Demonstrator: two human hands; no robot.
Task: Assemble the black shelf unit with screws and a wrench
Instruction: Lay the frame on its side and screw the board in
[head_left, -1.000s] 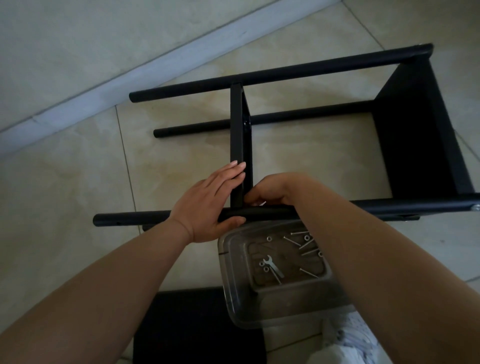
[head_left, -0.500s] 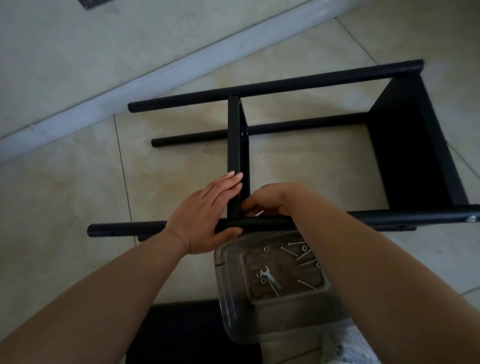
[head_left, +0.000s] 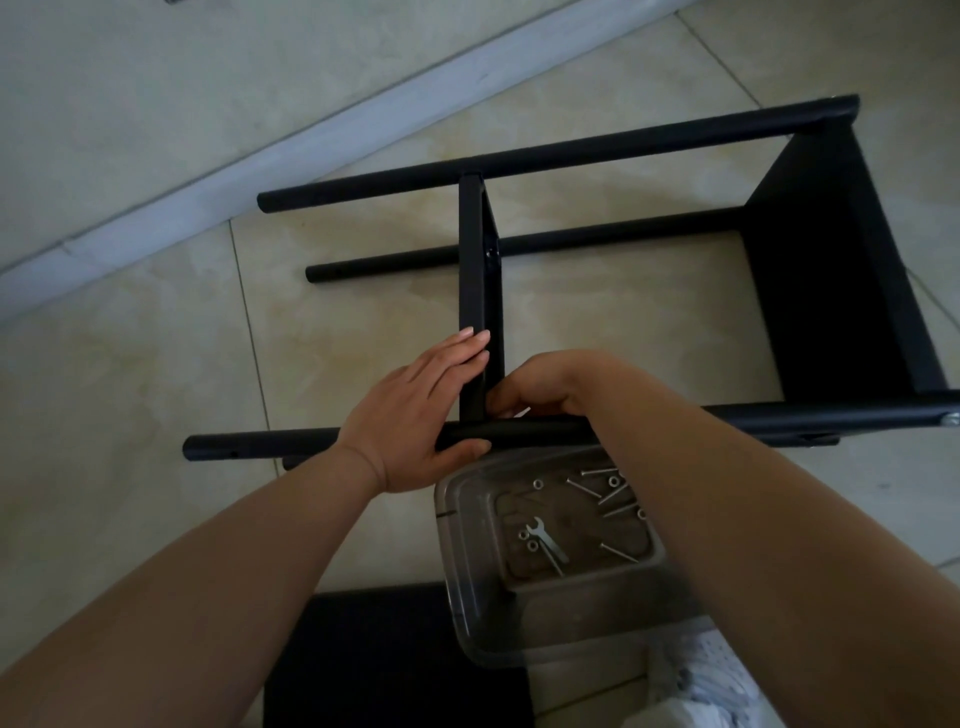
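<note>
The black shelf unit lies on its side on the tiled floor, with four poles, an end panel at the right and a middle panel. My left hand presses straight fingers against the middle panel's left face, with its thumb under the near pole. My right hand curls its fingers at the joint of that panel and pole, pinching a small pale piece that looks like a screw and is mostly hidden. The wrench lies in a clear box.
The clear plastic box sits just below the near pole and holds several screws and nuts. A spare black panel lies at the bottom edge. White cloth is at the bottom right. A pale baseboard runs behind.
Both hands stay at the same joint. My head has tilted, so the frame and box sit lower in the view than before.
</note>
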